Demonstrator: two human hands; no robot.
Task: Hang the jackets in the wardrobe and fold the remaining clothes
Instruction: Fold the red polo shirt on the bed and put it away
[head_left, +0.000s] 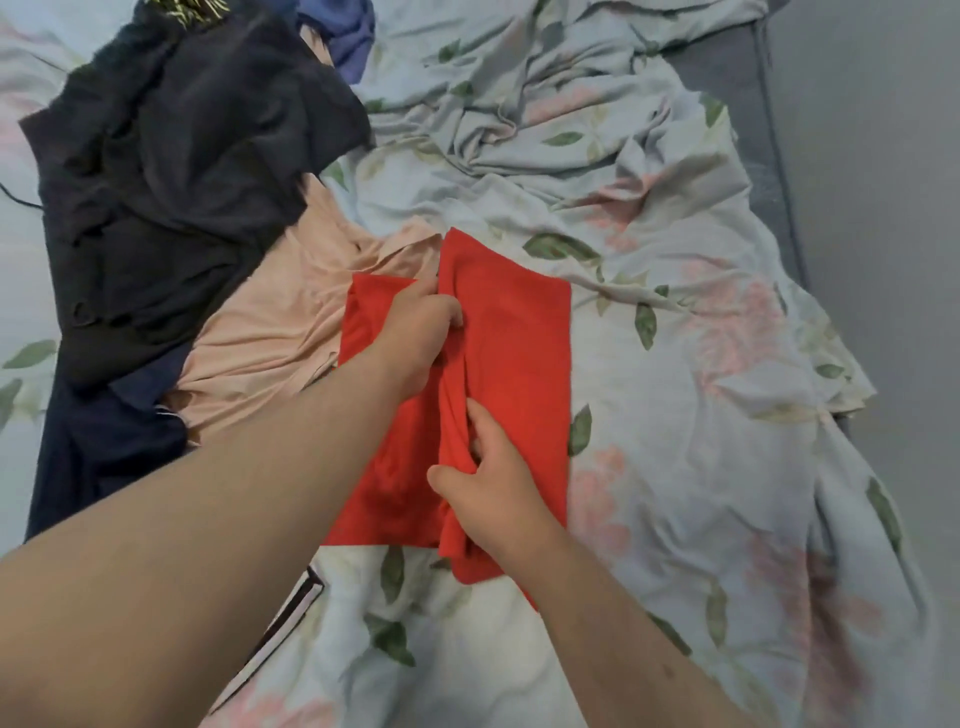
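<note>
A red garment (514, 353) lies partly folded on the bed in the middle of the head view. A raised fold runs down its centre. My left hand (421, 332) grips that fold near the garment's far end, fingers curled into the cloth. My right hand (493, 483) pinches the same fold nearer to me, thumb on the left side and fingers tucked under the ridge. Left of it sits a pile of clothes: a peach garment (291, 322), a black garment (171, 171) on top, and a dark navy piece (98, 447).
The bed is covered by a rumpled pale floral sheet (701, 338). A blue-violet garment (348, 31) shows at the far end. The bed's grey edge (779, 156) and a grey floor run along the right. A striped strip (291, 618) lies under my left forearm.
</note>
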